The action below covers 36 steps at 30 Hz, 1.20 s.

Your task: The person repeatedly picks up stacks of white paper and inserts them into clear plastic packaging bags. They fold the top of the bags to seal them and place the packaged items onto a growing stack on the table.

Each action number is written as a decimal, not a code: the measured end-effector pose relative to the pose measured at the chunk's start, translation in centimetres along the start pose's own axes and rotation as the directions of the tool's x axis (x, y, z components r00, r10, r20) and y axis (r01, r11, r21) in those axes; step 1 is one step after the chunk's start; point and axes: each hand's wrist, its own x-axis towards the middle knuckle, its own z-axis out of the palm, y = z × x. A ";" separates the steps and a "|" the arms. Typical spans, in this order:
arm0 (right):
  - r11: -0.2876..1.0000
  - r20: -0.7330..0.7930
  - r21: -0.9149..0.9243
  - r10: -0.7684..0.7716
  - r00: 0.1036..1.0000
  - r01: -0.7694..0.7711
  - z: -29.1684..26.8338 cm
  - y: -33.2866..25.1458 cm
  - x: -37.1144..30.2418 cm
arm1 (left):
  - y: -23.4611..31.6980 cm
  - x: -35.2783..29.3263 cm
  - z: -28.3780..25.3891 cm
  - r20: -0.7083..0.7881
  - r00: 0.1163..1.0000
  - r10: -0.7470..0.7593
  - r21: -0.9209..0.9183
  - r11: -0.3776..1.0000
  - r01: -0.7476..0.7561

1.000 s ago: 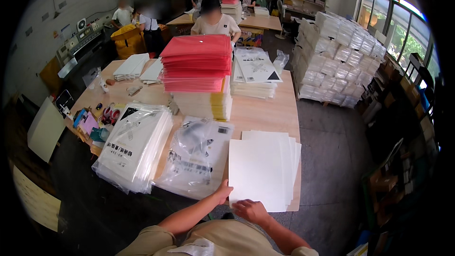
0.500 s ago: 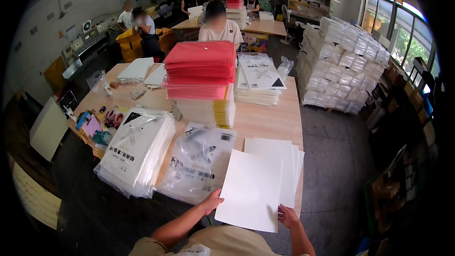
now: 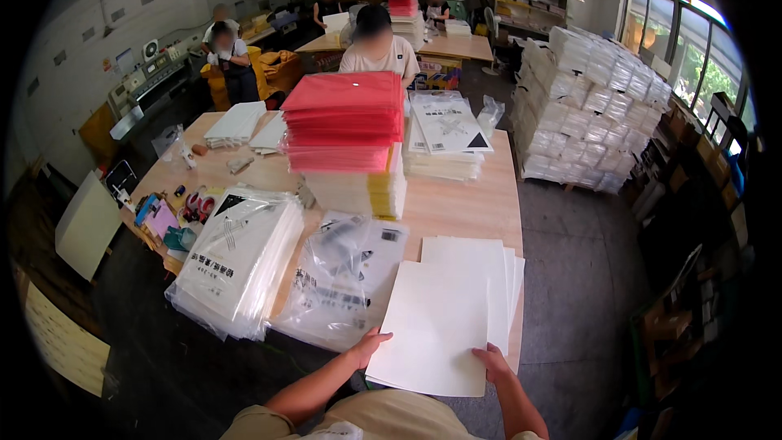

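Observation:
A stack of white paper sheets (image 3: 432, 326) hangs partly over the near table edge, held at both sides. My left hand (image 3: 371, 348) grips its left edge, with the thumb on top. My right hand (image 3: 494, 362) is closed on the right edge, its thumb lying on the upper face. Under and behind it, more white sheets (image 3: 464, 249) lie fanned out toward the right table edge. Just left of the held paper, a clear plastic bag (image 3: 330, 265) rests over a printed white pack (image 3: 383, 257).
A pile of bagged paper packs (image 3: 236, 265) stands at the left. Tall red packs (image 3: 342, 114) rise mid-table, beside printed packs (image 3: 448, 126). Tape rolls (image 3: 198, 204) and small tools crowd the left edge. A co-worker (image 3: 379, 53) is across the table; wrapped bundles (image 3: 590, 106) are stacked on the right.
My right hand has shifted up along the paper's right edge, and its thumb now lies on top. The held paper has turned slightly. In the background, a person at the left has moved.

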 end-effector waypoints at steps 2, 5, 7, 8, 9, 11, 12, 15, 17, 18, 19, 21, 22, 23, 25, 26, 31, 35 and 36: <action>0.991 0.027 -0.022 -0.131 0.991 0.131 0.5 0.5 0.3 | -1.6 1.0 -0.5 -0.030 0.994 0.110 0.111 0.988 -0.106; 0.896 -0.037 -0.246 -0.389 0.920 0.369 2.7 0.6 -0.2 | -3.8 1.7 -0.4 0.077 0.808 0.584 0.755 0.495 -0.430; 0.824 -0.063 -0.381 -0.475 0.878 0.419 4.4 -1.0 -1.9 | -2.7 0.3 1.0 0.126 0.772 0.623 0.764 0.436 -0.476; 0.779 -0.071 -0.448 -0.519 0.852 0.438 5.4 -2.2 -3.1 | -1.2 -1.3 2.3 0.151 0.752 0.642 0.767 0.404 -0.499; 0.764 -0.071 -0.399 -0.577 0.814 0.507 6.1 -2.8 -3.9 | 0.5 -3.0 3.7 0.163 0.656 0.737 0.734 0.353 -0.580; 0.711 -0.080 -0.302 -0.683 0.726 0.635 7.3 -3.8 -5.2 | 3.6 -6.5 5.1 0.123 0.655 0.745 0.719 0.388 -0.577; 0.733 -0.101 -0.154 -0.679 0.727 0.663 7.9 -4.6 -6.1 | 4.4 -7.5 5.0 0.102 0.653 0.750 0.711 0.404 -0.575; 0.751 -0.061 0.219 -0.627 0.777 0.623 8.7 -7.5 -8.7 | 7.6 -9.9 2.5 0.119 0.658 0.744 0.296 0.606 -0.739; 0.817 0.087 0.269 -0.547 0.832 0.509 8.1 -8.6 -9.9 | 9.2 -11.4 1.3 0.206 0.644 0.737 0.162 0.623 -0.765; 0.849 0.163 0.285 -0.501 0.850 0.445 7.8 -8.9 -10.1 | 9.4 -11.7 0.6 0.252 0.619 0.744 0.240 0.571 -0.785; 0.863 0.194 0.277 -0.481 0.855 0.423 7.5 -9.2 -10.2 | 9.6 -11.8 0.2 0.299 0.594 0.746 0.314 0.511 -0.800; 0.871 0.204 0.249 -0.474 0.857 0.423 7.3 -9.0 -9.3 | 8.4 -11.2 -0.4 0.284 0.574 0.768 0.365 0.467 -0.805; 0.876 0.207 0.234 -0.468 0.859 0.421 7.4 -9.0 -9.1 | 7.8 -11.1 -0.5 0.277 0.566 0.777 0.390 0.447 -0.805; 0.876 0.168 0.208 -0.471 0.866 0.436 7.6 -8.9 -8.9 | 7.5 -11.1 -0.6 0.275 0.587 0.762 0.427 0.450 -0.784; 0.874 0.087 0.154 -0.477 0.875 0.461 8.8 -8.4 -8.9 | 7.1 -11.2 -0.5 0.269 0.630 0.729 0.498 0.454 -0.739; 0.878 0.069 0.152 -0.468 0.881 0.455 9.1 -7.8 -8.5 | 7.0 -11.0 -0.3 0.253 0.666 0.702 0.524 0.479 -0.704; 0.875 0.015 0.067 -0.481 0.876 0.479 9.1 -5.5 -6.1 | 5.2 -6.5 -2.3 0.241 0.669 0.703 0.579 0.449 -0.681; 0.828 -0.012 0.060 -0.557 0.830 0.557 8.9 -6.9 -6.2 | 4.3 -5.0 -2.3 0.205 0.667 0.716 0.593 0.451 -0.667; 0.826 -0.012 0.056 -0.561 0.828 0.560 8.5 -7.0 -6.4 | 4.2 -5.6 -1.6 0.211 0.675 0.707 0.515 0.506 -0.692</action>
